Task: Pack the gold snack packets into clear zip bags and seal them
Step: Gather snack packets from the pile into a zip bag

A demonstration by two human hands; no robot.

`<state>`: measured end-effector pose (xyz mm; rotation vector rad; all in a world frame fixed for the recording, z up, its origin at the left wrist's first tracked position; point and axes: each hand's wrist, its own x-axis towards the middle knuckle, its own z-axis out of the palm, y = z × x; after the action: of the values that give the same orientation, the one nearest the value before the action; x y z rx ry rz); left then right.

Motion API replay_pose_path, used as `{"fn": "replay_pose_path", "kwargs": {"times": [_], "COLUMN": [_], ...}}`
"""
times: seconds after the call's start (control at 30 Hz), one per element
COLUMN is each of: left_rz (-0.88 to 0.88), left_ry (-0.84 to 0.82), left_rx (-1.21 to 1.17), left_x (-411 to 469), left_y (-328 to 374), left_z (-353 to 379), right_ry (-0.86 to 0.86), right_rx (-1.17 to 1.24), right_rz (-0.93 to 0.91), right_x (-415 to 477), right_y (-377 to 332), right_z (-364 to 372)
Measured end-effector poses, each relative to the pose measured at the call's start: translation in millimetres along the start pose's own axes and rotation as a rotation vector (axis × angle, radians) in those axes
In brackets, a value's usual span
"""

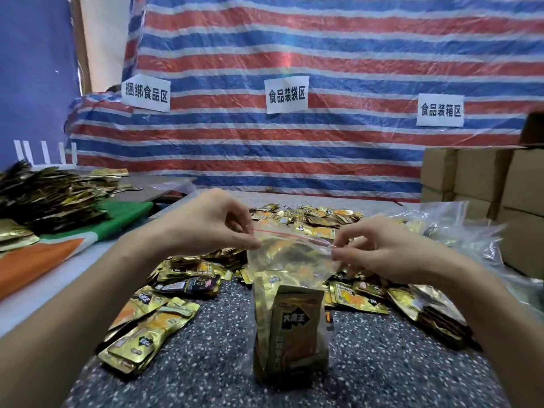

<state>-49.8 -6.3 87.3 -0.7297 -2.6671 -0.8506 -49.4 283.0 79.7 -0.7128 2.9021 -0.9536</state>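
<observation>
A clear zip bag (pixel 290 290) stands upright on the speckled worktop (pixel 382 363), right in front of the person, with a stack of gold snack packets (pixel 294 328) packed inside it on end. The left hand (pixel 212 222) pinches the left end of the bag's red zip strip (pixel 294 235) between thumb and fingertips. The right hand (pixel 379 248) pinches the right end of the same strip, fingers curled close. The bag's top is held up and stretched between the two hands, above the packets.

Loose gold packets (pixel 153 328) lie scattered on the worktop to the left, right and behind the bag. A bigger heap of packets (pixel 50 195) sits on a side surface at far left, next to a green and orange cloth (pixel 73 240). Crumpled clear plastic (pixel 459 225) lies to the right, near stacked cardboard boxes (pixel 482 178). Behind everything hangs a red, white and blue striped tarp (pixel 323 54) with three paper signs (pixel 287 95) stuck on it.
</observation>
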Motion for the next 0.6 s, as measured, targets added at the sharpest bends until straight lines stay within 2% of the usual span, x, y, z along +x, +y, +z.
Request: {"fn": "replay_pose_path", "kwargs": {"times": [0.07, 0.2, 0.3, 0.4, 0.6], "left_rz": [-0.010, 0.011, 0.060, 0.086, 0.127], "left_ry": [0.025, 0.069, 0.208, 0.335, 0.436], "left_rx": [-0.002, 0.003, -0.051, -0.106, -0.355], "left_x": [-3.2, -6.9, -7.0, -8.2, -15.0], "left_y": [0.5, 4.1, 4.3, 2.4, -7.2], "left_z": [-4.7, -11.7, -7.0, 1.0, 16.9], "right_ry": [0.015, 0.171, 0.234, 0.269, 0.269], "right_rx": [0.042, 0.046, 0.050, 0.128, 0.296], "right_rz": [-0.019, -0.110, -0.143, -0.140, -0.112], "right_x": [-2.6, -5.8, -7.6, -9.6, -13.3], "right_y": [-3.0, -11.6, -16.2, -18.2, -16.2], "right_z": [-3.2, -12.6, -16.5, -16.4, -14.3]}}
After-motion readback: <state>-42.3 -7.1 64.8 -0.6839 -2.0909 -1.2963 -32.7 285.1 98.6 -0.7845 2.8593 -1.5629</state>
